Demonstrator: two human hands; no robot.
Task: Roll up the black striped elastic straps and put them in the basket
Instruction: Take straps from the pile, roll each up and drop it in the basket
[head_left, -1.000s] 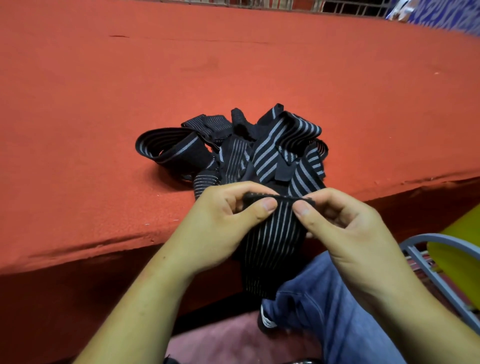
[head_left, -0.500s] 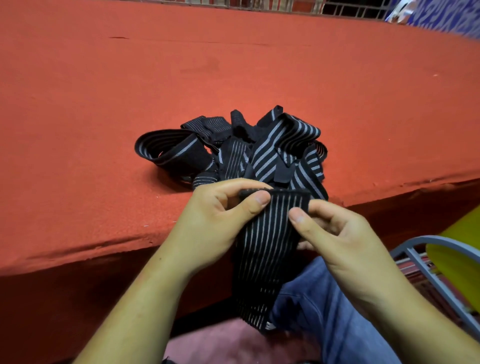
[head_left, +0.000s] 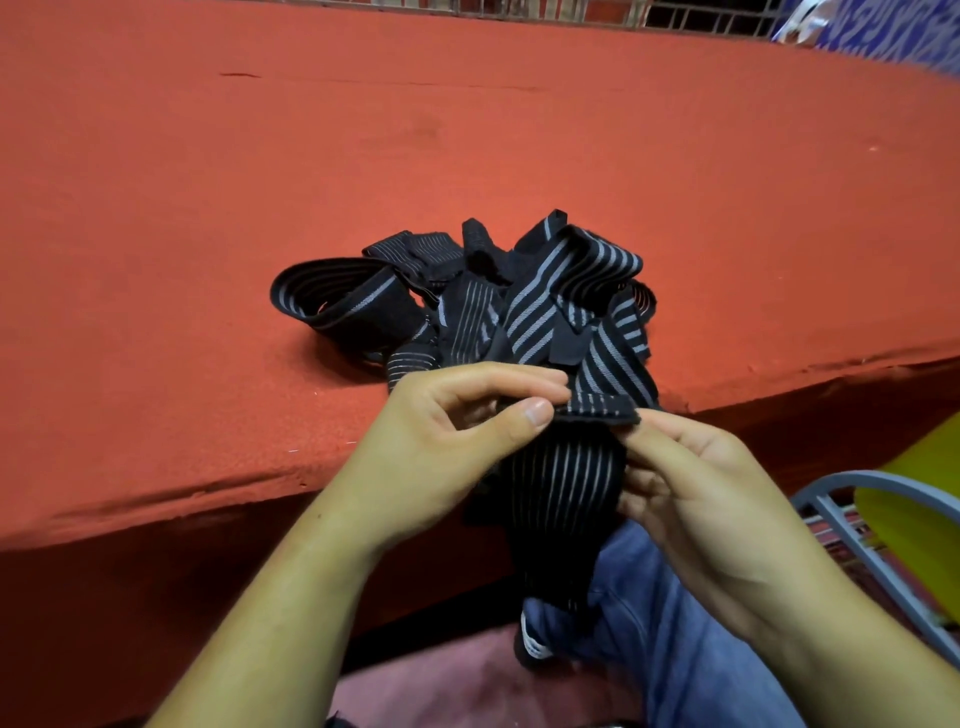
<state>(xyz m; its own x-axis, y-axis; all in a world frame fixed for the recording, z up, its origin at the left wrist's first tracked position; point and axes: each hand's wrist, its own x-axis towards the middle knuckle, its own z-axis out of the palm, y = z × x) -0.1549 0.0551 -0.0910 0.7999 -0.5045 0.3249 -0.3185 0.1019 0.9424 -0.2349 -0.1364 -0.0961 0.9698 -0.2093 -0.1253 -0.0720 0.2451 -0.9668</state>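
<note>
A tangled pile of black elastic straps (head_left: 524, 296) with grey stripes lies near the front edge of the red table (head_left: 208, 208). One strap (head_left: 566, 488) hangs from my hands down over the table edge toward my lap. My left hand (head_left: 447, 441) pinches its top end between thumb and forefinger. My right hand (head_left: 691, 483) pinches the same end from the right side, where the end is folded over. No basket is in view.
A grey metal chair frame (head_left: 852, 525) with a yellow seat (head_left: 914, 499) stands at the right. My leg in blue jeans (head_left: 665, 639) is below the hands. A metal grid (head_left: 571, 8) runs along the table's far edge.
The strap's top end, flat half a second ago, is now folded over between my fingertips. Both hands stayed at the table's front edge.
</note>
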